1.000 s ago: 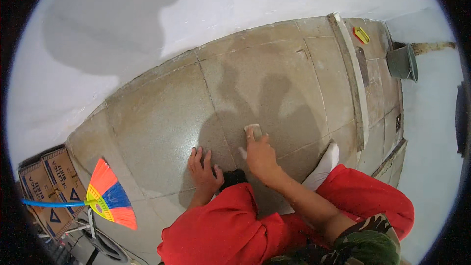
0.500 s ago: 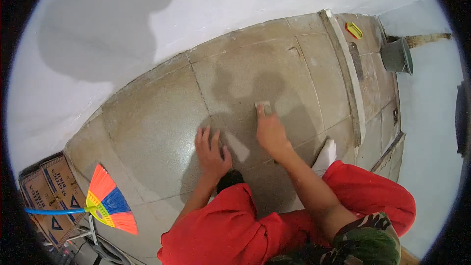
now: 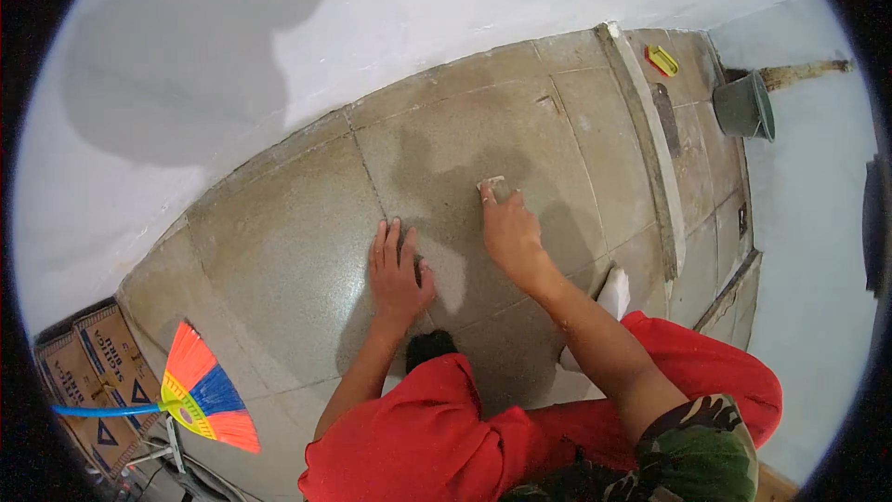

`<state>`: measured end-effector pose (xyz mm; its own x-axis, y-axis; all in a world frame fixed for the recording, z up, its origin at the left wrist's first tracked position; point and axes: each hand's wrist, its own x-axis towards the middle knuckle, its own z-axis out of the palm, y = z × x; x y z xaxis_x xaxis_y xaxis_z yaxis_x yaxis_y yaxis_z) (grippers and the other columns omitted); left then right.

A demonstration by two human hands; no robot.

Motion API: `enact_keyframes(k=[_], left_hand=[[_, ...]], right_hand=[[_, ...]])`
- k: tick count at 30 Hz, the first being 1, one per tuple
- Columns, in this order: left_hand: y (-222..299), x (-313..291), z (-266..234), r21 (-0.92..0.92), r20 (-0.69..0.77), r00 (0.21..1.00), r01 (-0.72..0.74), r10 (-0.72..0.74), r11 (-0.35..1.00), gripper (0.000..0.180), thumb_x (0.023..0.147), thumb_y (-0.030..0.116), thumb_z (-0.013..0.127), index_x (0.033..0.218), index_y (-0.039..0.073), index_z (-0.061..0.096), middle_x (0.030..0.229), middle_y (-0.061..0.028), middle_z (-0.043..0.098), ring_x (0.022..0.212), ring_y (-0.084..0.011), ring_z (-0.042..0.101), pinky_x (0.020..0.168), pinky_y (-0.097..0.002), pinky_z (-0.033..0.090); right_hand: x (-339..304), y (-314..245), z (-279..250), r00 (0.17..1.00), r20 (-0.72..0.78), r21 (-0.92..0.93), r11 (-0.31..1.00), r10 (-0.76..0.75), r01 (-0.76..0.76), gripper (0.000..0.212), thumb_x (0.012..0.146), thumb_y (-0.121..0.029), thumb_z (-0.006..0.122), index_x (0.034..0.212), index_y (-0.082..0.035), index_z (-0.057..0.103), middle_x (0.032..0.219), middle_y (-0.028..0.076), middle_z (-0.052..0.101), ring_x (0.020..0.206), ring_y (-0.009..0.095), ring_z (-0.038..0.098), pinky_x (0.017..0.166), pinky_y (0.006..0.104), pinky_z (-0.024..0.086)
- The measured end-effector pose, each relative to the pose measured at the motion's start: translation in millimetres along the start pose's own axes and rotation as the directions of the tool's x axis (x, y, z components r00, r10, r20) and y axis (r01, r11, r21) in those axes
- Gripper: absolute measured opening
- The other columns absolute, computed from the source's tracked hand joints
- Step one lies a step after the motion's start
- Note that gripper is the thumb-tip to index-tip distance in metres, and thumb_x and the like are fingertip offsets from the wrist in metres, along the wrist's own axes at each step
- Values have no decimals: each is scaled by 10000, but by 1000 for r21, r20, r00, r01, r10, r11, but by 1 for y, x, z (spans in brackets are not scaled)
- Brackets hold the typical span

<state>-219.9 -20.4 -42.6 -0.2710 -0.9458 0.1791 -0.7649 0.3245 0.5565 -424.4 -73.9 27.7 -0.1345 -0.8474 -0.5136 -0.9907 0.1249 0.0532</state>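
My right hand [image 3: 511,234] is closed on a small flat scraper [image 3: 491,184], its pale edge against the grey-beige tiled floor [image 3: 279,251]. Fingers cover most of the tool, so its handle is hidden. To the left, my left hand [image 3: 400,270] rests on the tiles with its fingers spread, close to a grout line, and holds nothing. Shadows of my arms and head fall over the tiles around both hands.
A white wall [image 3: 390,9] borders the floor ahead. On the right run a raised ledge [image 3: 650,144], a yellow-and-red brush [image 3: 662,61] and a grey bucket [image 3: 743,107]. At left stand a broom [image 3: 206,390] with orange and blue bristles and cardboard boxes [image 3: 102,363].
Both hands have shifted slightly forward over the floor, the right one still gripping the scraper. The view has moved a little.
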Motion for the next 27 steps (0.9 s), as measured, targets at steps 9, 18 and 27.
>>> enact_keyframes(k=[9, 18, 27], left_hand=[[1, 0, -3, -11, 18, 1000, 22, -21, 1000, 547, 811, 148, 609, 1337, 13, 538, 1464, -224, 434, 1416, -418, 336, 1155, -554, 272], [1, 0, -5, 9, 34, 999, 20, -21, 1000, 545, 813, 149, 615, 1337, 17, 541, 1471, -218, 425, 1423, -409, 328, 1158, -547, 273], [2, -1, -6, -40, 44, 998, 37, -35, 999, 546, 810, 141, 629, 1334, 17, 537, 1482, -207, 425, 1419, -423, 329, 1164, -560, 255]], right_hand=[[8, 9, 14, 988, -133, -42, 997, -75, 70, 639, 929, -107, 548, 1535, -120, 346, 1228, 330, 529, 844, 393, 707, 698, 400, 601], [2, -3, -2, 998, -53, -120, 993, -14, 7, 612, 929, -147, 572, 1516, -119, 398, 1120, 274, 559, 944, 325, 682, 705, 320, 603], [6, 6, 10, 990, -131, -151, 988, -45, 25, 624, 931, -147, 578, 1526, -159, 390, 1112, 240, 570, 918, 329, 677, 655, 346, 602]])
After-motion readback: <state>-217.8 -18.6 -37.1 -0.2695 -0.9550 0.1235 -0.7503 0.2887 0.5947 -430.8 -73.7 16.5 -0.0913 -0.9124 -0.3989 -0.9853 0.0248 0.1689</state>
